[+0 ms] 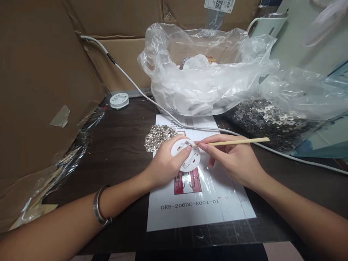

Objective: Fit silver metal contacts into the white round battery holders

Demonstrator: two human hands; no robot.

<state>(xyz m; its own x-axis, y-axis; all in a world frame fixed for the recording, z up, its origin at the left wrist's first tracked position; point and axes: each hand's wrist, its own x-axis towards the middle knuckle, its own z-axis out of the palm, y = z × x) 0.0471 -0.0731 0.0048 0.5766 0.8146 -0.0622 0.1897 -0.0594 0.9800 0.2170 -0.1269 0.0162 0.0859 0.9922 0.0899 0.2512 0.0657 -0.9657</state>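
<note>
Left of my grip a spare white disc (119, 100) sits well apart by the cardboard wall (40, 90), crinkled plastic film (67, 152) trailing along that table edge. My left hand (163, 165) is clamped round a white plastic disc (186, 154), thumb over its top, holding it just above the printed sheet (201, 203). A loose pile of small metal clips (159, 137) lies just beyond that hand, touching the sheet's corner. My right hand (233, 159) pinches a thin wooden stick (233, 142), fingers together, tip pressed at the disc's upper rim where a clip seems to sit, too small to be sure. Progress, my guess: one disc in work, that far-left disc maybe finished, most left to do, since the bag of white discs (206, 87) behind the grip looks full and the bag of metal clips (274, 119) to the right too. Room: open table near my forearms; a white cable (272, 148) runs just behind the right hand, bags crowd the far side.
</note>
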